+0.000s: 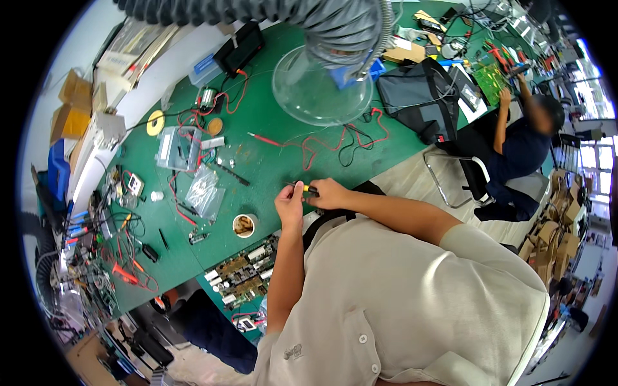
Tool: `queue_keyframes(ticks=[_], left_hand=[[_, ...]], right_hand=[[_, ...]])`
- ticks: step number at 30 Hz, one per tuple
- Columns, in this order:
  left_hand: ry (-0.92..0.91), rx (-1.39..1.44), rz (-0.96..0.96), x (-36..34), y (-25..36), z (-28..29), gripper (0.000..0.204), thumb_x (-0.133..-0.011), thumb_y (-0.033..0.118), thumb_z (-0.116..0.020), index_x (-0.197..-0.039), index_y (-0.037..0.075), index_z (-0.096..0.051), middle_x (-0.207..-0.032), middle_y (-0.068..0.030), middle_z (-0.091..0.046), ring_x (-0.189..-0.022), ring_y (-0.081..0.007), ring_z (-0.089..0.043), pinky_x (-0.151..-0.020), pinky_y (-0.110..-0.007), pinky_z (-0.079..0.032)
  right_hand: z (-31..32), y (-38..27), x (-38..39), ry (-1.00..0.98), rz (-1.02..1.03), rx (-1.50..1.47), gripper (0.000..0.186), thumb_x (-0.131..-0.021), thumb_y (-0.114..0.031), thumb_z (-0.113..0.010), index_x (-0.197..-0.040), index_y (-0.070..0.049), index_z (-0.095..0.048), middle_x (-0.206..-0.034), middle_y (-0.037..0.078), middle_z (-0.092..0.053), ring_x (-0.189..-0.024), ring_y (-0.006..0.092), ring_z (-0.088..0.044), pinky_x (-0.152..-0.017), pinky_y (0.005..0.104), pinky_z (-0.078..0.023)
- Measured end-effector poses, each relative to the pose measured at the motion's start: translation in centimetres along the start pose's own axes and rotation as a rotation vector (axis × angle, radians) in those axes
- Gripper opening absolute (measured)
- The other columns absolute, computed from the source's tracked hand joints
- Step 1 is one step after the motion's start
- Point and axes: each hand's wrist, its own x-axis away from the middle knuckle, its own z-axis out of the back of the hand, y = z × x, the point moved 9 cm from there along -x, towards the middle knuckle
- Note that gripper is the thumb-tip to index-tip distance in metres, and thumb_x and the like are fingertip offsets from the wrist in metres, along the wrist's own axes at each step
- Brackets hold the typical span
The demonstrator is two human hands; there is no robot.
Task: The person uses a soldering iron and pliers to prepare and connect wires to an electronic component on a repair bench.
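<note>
My right hand [329, 194] is closed around a small screwdriver [310, 190] with a yellow and black handle. Its thin shaft points left toward my left hand [290, 202], whose thumb and fingers are pinched together at the tip. Whatever the left fingers hold is too small to make out. Both hands are close together above the front edge of the green workbench [270, 170]. To their left stands a white cup [244, 226] with brown bits inside.
A grey duct [341, 29] with a clear hood [322, 96] hangs over the bench. Red and black test leads [309, 151], a plastic bag [205, 193] and circuit boards [244, 273] lie around. A co-worker [524, 145] sits at the right, near a black bag [418, 96].
</note>
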Motion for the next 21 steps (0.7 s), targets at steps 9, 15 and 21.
queue_keyframes(ticks=[9, 15, 21], left_hand=[[-0.097, 0.037, -0.008, 0.0, 0.7, -1.6, 0.016, -0.089, 0.014, -0.070, -0.081, 0.001, -0.065, -0.070, 0.0005, -0.058, -0.061, -0.0066, -0.050, -0.056, -0.021, -0.040], [-0.109, 0.167, 0.081, 0.2, -1.3, -0.8, 0.019, -0.092, 0.011, -0.065, -0.103, -0.004, -0.065, -0.082, -0.0042, -0.065, -0.070, -0.0098, -0.059, -0.064, -0.024, -0.050], [-0.032, 0.224, 0.140, 0.4, -2.7, 0.3, 0.021, -0.093, 0.010, -0.063, -0.109, -0.005, -0.065, -0.090, -0.0083, -0.068, -0.074, -0.0126, -0.063, -0.067, -0.024, -0.053]], right_hand=[[1.1, 0.7, -0.1, 0.067, 0.017, 0.011, 0.031, -0.068, -0.027, -0.070, -0.079, 0.001, -0.063, -0.077, 0.022, -0.066, -0.077, 0.0403, -0.065, -0.070, 0.0458, -0.053], [0.5, 1.5, -0.8, 0.038, -0.056, 0.044, 0.032, -0.077, -0.029, -0.067, -0.084, 0.003, -0.065, -0.084, 0.025, -0.066, -0.083, 0.0422, -0.065, -0.076, 0.0482, -0.053], [0.0, 1.7, -1.1, 0.020, -0.108, 0.050, 0.030, -0.083, -0.030, -0.064, -0.087, 0.000, -0.066, -0.086, 0.027, -0.066, -0.086, 0.0434, -0.065, -0.077, 0.0492, -0.053]])
